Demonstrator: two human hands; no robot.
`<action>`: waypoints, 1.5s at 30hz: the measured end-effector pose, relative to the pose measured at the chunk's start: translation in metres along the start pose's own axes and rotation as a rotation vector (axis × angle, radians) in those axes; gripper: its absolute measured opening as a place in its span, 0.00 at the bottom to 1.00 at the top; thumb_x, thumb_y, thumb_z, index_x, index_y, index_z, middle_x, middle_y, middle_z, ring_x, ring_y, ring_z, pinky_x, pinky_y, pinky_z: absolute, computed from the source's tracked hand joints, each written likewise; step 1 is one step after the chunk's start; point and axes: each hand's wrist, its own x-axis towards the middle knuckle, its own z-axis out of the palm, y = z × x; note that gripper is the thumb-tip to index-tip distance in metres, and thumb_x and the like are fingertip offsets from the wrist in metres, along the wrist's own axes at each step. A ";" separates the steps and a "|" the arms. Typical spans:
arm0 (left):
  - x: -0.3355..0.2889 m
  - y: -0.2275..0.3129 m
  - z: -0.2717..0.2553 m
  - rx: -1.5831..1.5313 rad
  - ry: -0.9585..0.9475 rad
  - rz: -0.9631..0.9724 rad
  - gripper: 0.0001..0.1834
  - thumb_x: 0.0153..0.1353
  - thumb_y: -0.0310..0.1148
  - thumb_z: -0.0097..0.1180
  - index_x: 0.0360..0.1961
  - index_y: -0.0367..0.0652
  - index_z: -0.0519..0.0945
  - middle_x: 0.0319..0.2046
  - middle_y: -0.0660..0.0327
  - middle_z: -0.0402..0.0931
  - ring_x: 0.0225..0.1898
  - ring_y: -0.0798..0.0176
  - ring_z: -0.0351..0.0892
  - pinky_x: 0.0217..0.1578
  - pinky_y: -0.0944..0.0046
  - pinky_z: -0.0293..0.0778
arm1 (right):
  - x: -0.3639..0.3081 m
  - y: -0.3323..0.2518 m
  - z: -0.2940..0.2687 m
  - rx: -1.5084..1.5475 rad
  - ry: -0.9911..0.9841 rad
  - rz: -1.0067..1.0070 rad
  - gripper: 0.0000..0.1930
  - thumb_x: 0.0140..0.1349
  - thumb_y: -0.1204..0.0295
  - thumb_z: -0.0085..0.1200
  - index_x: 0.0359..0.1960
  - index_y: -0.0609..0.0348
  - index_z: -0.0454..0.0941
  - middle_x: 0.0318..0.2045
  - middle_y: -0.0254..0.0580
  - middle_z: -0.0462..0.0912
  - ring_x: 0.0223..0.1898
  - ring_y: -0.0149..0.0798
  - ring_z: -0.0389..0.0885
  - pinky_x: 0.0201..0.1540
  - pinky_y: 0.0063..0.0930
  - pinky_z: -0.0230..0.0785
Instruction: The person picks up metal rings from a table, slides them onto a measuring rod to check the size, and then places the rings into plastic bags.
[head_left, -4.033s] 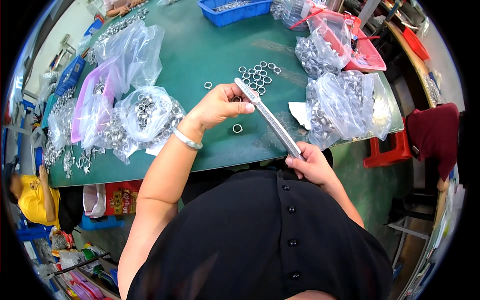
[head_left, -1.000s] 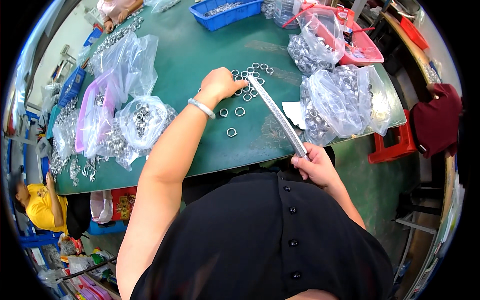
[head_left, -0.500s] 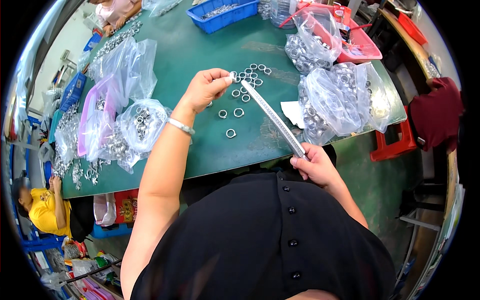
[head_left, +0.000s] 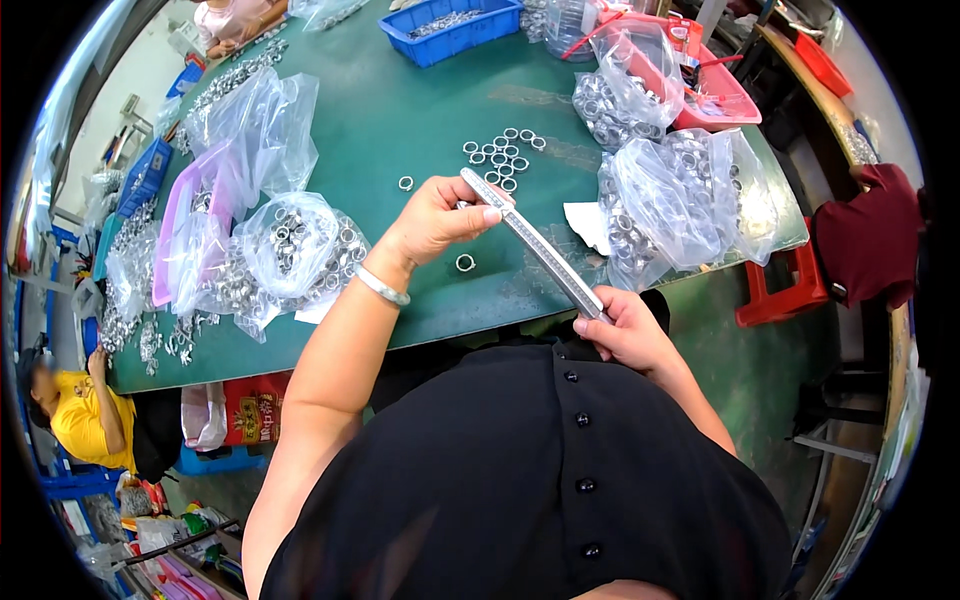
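A long narrow silver bar (head_left: pixel 543 248), with a row of small marks down its face, slants from upper left to lower right above the table. My right hand (head_left: pixel 628 332) is closed round its lower end, thumb on top. Near the upper end, my left hand (head_left: pixel 440 218) has its fingers closed at the bar, with the thumb tip against its edge. Whether a small piece is also between those fingers is hidden. Beyond the bar lies a group of small metal rings (head_left: pixel 499 158). One ring (head_left: pixel 405 183) sits left of them, and another ring (head_left: pixel 465 262) lies nearer me.
The green table (head_left: pixel 400 110) carries clear bags of metal rings at left (head_left: pixel 290 245) and right (head_left: pixel 640 200). A purple basket (head_left: pixel 180 220), a blue bin (head_left: pixel 450 30) and a pink basket (head_left: pixel 735 100) stand around. Two other people are by the table's left side.
My left hand has come from the ring group back toward me and right, onto the bar's upper part. My right hand keeps its hold with little movement.
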 end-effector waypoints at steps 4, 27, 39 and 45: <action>-0.006 -0.007 0.007 -0.108 0.002 0.031 0.13 0.52 0.27 0.55 0.39 0.32 0.75 0.20 0.67 0.67 0.18 0.76 0.60 0.17 0.78 0.55 | 0.003 0.002 -0.001 -0.018 -0.035 -0.035 0.07 0.53 0.74 0.54 0.24 0.57 0.67 0.13 0.23 0.65 0.11 0.18 0.63 0.13 0.13 0.54; 0.011 0.009 -0.034 -0.620 0.378 0.041 0.09 0.53 0.35 0.52 0.34 0.43 0.73 0.29 0.60 0.72 0.29 0.64 0.71 0.21 0.73 0.65 | 0.004 0.008 -0.005 0.018 0.057 0.013 0.07 0.53 0.75 0.54 0.24 0.57 0.67 0.13 0.25 0.66 0.10 0.19 0.62 0.13 0.14 0.53; 0.097 0.013 -0.037 1.474 0.148 -0.225 0.17 0.45 0.31 0.60 0.40 0.46 0.78 0.35 0.55 0.77 0.38 0.54 0.75 0.39 0.59 0.71 | -0.002 0.010 -0.014 0.048 0.058 0.032 0.05 0.52 0.77 0.52 0.25 0.59 0.68 0.17 0.30 0.71 0.12 0.20 0.63 0.14 0.12 0.54; 0.103 0.013 -0.033 1.550 0.171 -0.235 0.17 0.44 0.32 0.60 0.39 0.44 0.79 0.31 0.55 0.78 0.34 0.58 0.76 0.36 0.62 0.71 | -0.002 0.010 -0.015 0.072 0.049 0.026 0.05 0.52 0.77 0.53 0.24 0.59 0.68 0.17 0.30 0.70 0.12 0.20 0.63 0.14 0.12 0.54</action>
